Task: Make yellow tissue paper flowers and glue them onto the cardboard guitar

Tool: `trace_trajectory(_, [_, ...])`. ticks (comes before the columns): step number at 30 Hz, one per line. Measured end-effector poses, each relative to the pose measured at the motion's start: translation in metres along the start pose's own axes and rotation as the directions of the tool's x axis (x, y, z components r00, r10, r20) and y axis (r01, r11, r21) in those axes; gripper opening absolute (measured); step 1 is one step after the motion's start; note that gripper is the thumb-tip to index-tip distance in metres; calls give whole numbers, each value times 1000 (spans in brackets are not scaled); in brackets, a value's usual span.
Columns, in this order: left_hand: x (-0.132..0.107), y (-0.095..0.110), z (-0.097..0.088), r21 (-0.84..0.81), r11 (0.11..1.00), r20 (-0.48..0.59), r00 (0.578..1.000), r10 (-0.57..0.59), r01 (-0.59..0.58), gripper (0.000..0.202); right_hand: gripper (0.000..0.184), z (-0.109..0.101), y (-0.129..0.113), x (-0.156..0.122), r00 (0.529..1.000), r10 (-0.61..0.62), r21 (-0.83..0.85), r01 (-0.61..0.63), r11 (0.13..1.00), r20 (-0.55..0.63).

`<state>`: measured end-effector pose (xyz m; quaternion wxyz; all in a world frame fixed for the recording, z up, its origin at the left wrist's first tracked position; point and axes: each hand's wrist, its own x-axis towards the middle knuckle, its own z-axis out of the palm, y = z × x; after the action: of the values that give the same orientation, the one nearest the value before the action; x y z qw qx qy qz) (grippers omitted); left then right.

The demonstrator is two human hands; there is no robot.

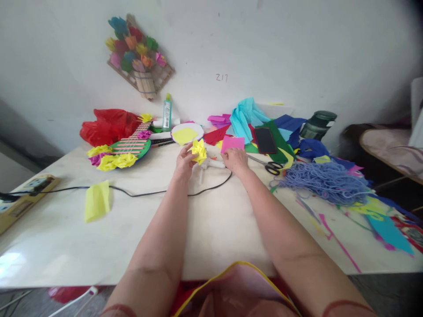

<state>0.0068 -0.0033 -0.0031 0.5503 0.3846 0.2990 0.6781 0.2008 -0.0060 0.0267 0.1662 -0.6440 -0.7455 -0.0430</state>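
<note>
My left hand (185, 160) holds a yellow crepe-paper flower (198, 152) between thumb and fingers, above the table. My right hand (235, 160) has its fingers curled down at the lower edge of a pink paper square (233, 143) and seems to pinch it; the fingertips are partly hidden. Between my hands lies a white glue gun (214, 163), with its black cord running left across the table. Just right of my right hand is a pair of scissors (272, 167) with black handles.
A power strip (28, 198) and a yellow paper piece (97, 201) lie left. Behind are a decorated paper guitar (132, 147), a round white-rimmed piece (200, 130), a glue bottle (167, 114) and a phone (265, 140). Blue yarn (327, 182) and paper scraps spread right, near a dark bottle (317, 125).
</note>
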Motion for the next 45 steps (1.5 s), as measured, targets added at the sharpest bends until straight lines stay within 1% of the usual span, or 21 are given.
trace_trajectory(2, [0,0,0,-37,999,-21,1000,9,-10,62,36,-2,-6,-1,995,-97,33,96,995,34])
trace_trajectory(4, [1,0,-1,-64,998,-43,999,7,-10,59,36,-3,-13,-3,982,-169,49,166,985,83])
trace_trajectory(8, [2,0,-2,-70,998,-50,999,-12,8,58,48,1,-22,-7,949,-252,21,252,967,188])
trace_trajectory(11, [2,-1,-3,-58,998,-66,998,-19,15,59,54,5,-26,-10,941,-255,-15,265,964,221])
trace_trajectory(15, [3,-2,-4,-19,1000,-66,998,-14,13,56,55,9,-27,-12,948,-245,-30,256,966,203])
trace_trajectory(20, [3,0,-3,14,1000,-101,995,12,-11,54,52,10,-28,-14,953,-233,-27,242,970,193])
trace_trajectory(24, [3,0,-2,20,999,-125,991,40,-38,54,48,7,-25,-11,949,-241,10,244,970,205])
trace_trajectory(27, [4,-1,-2,35,999,-108,994,33,-29,56,40,1,-18,-6,971,-171,40,166,985,166])
trace_trajectory(30, [3,-3,-3,83,996,-65,998,22,-16,59,37,-7,-6,1,992,-2,16,0,1000,129])
trace_trajectory(31, [3,-3,-3,101,995,-53,998,21,-15,60,36,-8,-1,3,988,60,-17,-59,998,144])
trace_trajectory(32, [3,-3,-3,118,993,-40,999,20,-15,61,36,-10,4,5,971,132,-53,-124,991,200])
trace_trajectory(34, [2,-4,-2,150,989,-17,1000,16,-13,63,42,-11,12,7,935,204,-91,-185,978,291])
trace_trajectory(35, [1,-3,-2,166,986,-4,1000,13,-12,63,46,-11,15,7,924,217,-100,-195,976,316])
trace_trajectory(37, [0,-3,-1,197,980,24,1000,5,-10,64,52,-10,19,7,919,217,-113,-190,975,328])
trace_trajectory(39, [-1,-3,-1,217,976,51,999,-3,-8,64,51,-11,19,6,926,204,-126,-172,977,319])
trace_trajectory(42, [-1,-4,-1,233,972,83,997,-6,-14,62,45,-12,17,4,928,189,-143,-150,978,321])
trace_trajectory(45, [-2,-4,-1,240,970,109,994,1,-27,60,46,-12,19,3,932,175,-132,-139,981,316])
